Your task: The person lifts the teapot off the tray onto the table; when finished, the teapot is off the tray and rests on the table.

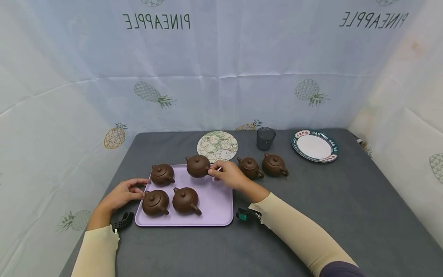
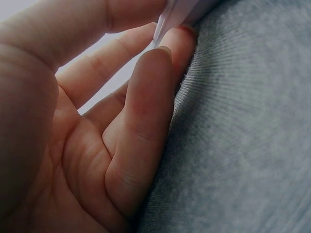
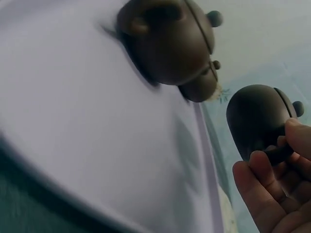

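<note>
My right hand (image 1: 226, 174) pinches the handle of a brown teapot (image 1: 198, 166) at the back edge of the lilac tray (image 1: 216, 207). In the right wrist view this teapot (image 3: 257, 116) appears raised beyond the tray rim, thumb and fingers about its handle. On the tray stand three similar teapots: one at the back left (image 1: 162, 174), one at the front left (image 1: 155, 202) and one in the front middle (image 1: 186, 200). Alongside the tray's left rim, my left hand (image 1: 122, 193) touches the edge with relaxed, spread fingers. The left wrist view shows its fingertips (image 2: 150, 63) by the rim.
Two more brown teapots, a nearer one (image 1: 250, 167) and another (image 1: 274, 164), stand right of the tray. Behind are a round patterned mat (image 1: 217, 144), a dark glass cup (image 1: 265, 138) and a green-rimmed plate (image 1: 315, 146). Fabric walls surround the grey table (image 1: 311, 204).
</note>
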`<state>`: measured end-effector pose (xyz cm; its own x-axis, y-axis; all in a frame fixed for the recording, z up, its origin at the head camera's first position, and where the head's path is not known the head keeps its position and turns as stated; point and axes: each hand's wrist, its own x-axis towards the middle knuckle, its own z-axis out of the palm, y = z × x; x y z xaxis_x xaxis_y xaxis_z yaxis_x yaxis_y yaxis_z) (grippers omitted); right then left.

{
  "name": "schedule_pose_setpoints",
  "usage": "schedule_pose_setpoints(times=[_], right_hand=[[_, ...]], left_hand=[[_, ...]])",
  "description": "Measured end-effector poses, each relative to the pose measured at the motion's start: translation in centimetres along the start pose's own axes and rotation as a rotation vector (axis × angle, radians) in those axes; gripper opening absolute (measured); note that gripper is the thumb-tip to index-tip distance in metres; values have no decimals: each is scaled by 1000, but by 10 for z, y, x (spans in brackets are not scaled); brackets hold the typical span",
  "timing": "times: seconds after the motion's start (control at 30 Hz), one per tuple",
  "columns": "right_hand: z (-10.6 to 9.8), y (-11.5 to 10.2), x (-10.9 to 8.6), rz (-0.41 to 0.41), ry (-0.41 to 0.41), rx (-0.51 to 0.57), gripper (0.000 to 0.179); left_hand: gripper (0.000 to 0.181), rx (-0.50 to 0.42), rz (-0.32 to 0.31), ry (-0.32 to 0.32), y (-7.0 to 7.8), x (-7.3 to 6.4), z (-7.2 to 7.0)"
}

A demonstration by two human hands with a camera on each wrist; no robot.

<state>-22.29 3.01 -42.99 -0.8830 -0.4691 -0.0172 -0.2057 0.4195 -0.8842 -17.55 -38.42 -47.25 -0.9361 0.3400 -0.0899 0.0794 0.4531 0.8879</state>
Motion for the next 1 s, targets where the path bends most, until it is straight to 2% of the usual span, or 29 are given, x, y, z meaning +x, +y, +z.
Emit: schedule_pose_setpoints(times=[0.13, 0.3, 0.43, 0.7, 0.9, 1.0], right_hand=[[-20, 2, -10, 12, -1, 32, 19], [-52, 10, -29, -3, 45, 46, 19], [-78, 13, -45, -24, 81, 74, 22], [-124, 19, -75, -17, 124, 84, 30], [-151, 24, -92, 15, 160, 29, 32], [-164, 28, -102, 22, 177, 18, 33]], left_hand=[[52, 16, -13, -1, 1, 3, 1], [52, -11, -1, -15, 6, 13, 4], [52, -38, 5, -22, 6, 17, 3], [52, -76, 15, -15, 1, 10, 0], [52, -56, 7, 2, 0, 1, -3], [52, -45, 4, 2, 1, 2, -4]])
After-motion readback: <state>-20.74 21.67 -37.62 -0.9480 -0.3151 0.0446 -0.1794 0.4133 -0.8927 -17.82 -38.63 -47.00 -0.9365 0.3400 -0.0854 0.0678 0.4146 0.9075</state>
